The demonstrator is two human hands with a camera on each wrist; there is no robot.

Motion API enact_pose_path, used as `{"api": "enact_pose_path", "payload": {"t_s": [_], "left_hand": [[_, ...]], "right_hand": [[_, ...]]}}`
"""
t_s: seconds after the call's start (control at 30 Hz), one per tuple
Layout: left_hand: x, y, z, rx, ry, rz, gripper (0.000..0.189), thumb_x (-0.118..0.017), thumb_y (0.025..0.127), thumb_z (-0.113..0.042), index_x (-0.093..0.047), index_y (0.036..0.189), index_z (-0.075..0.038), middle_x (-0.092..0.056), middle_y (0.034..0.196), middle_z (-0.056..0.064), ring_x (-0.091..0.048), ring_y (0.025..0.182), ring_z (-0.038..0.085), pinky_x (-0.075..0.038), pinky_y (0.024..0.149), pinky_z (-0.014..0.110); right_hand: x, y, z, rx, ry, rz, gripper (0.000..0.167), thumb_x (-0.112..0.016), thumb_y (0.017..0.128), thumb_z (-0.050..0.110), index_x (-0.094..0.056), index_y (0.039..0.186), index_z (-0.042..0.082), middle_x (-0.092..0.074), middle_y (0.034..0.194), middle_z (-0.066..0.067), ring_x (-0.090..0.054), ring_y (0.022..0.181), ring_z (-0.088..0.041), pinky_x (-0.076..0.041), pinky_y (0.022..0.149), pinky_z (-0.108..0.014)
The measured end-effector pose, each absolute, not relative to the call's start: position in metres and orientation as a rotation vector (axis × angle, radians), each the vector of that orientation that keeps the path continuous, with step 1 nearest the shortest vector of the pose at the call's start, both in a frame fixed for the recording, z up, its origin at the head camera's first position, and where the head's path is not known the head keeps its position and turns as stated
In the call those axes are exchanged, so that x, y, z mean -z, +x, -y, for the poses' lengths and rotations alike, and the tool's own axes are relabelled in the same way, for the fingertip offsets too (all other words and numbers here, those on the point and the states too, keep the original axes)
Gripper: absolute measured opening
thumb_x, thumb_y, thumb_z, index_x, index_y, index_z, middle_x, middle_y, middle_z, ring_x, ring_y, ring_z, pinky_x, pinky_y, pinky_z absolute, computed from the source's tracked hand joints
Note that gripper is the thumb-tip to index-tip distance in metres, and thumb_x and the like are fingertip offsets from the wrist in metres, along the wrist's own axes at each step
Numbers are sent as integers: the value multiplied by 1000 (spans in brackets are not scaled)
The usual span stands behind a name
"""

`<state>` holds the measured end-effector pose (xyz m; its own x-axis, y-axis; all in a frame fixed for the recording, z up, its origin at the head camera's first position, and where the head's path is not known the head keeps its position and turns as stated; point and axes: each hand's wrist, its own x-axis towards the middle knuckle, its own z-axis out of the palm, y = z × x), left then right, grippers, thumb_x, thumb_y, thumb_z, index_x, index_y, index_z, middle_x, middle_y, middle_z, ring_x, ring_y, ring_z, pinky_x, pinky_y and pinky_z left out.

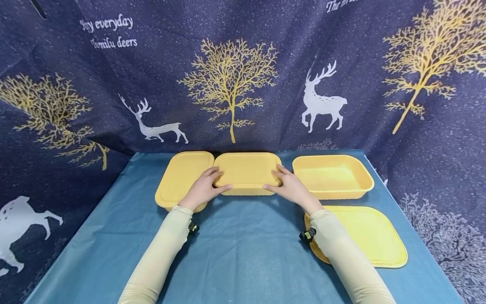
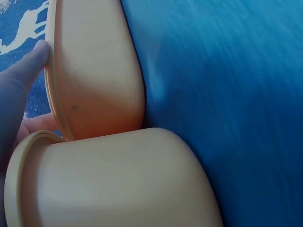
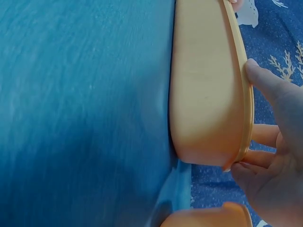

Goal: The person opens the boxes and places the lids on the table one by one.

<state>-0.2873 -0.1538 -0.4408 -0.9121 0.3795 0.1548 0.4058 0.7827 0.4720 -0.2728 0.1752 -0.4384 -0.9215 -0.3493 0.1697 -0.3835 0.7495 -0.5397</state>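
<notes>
A yellow lidded plastic food container (image 1: 247,169) stands at the back of the table, its lid on top. My left hand (image 1: 203,188) holds its left end, thumb at the front rim and fingers at the side. At the opposite end my right hand (image 1: 291,188) grips the rim the same way, as the right wrist view shows with its thumb on the lid edge (image 3: 247,101). Left of it, partly under my left forearm, sits a second lidded container (image 1: 186,175). In the left wrist view that container's wall (image 2: 118,175) meets the held container's wall (image 2: 94,66).
An uncovered yellow container (image 1: 328,195) stands at the back right. In front of it a loose yellow lid (image 1: 368,236) lies flat, partly covered by my right forearm. Blue cloth (image 1: 243,253) covers the table, and a dark printed curtain (image 1: 265,126) hangs behind.
</notes>
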Motion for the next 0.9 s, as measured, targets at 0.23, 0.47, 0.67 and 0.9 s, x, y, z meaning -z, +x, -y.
{"api": "enact_pose_path", "payload": {"t_s": [0.23, 0.47, 0.67, 0.9], "left_hand": [[442, -287, 167, 777, -635, 2906, 83, -63, 89, -67, -52, 148, -8, -34, 160, 15, -32, 146, 35, -32, 115, 53], [440, -287, 175, 744, -636, 2910, 83, -62, 90, -67, -52, 147, -6, -35, 159, 16, -33, 146, 36, -32, 115, 53], [436, -287, 174, 729, -646, 2918, 83, -63, 90, -65, -53, 146, -4, -36, 158, 18, -33, 145, 37, -31, 115, 52], [433, -286, 172, 715, -653, 2930, 81, -65, 91, -62, -53, 145, -2, -36, 158, 20, -34, 145, 37, -32, 115, 52]], "right_hand": [[441, -278, -165, -919, 601, 2903, 85, -67, 91, 59, -46, 148, -2, -25, 162, -23, -27, 148, -38, -32, 115, -53], [440, -279, -157, -888, 633, 2892, 84, -66, 92, 58, -48, 147, -3, -26, 161, -24, -28, 147, -39, -34, 114, -52], [438, -281, -158, -902, 643, 2907, 85, -66, 91, 60, -48, 147, -2, -26, 161, -23, -31, 146, -40, -36, 112, -53], [437, -282, -161, -907, 652, 2922, 84, -67, 92, 57, -47, 147, -2, -26, 161, -23, -31, 145, -41, -35, 113, -54]]}}
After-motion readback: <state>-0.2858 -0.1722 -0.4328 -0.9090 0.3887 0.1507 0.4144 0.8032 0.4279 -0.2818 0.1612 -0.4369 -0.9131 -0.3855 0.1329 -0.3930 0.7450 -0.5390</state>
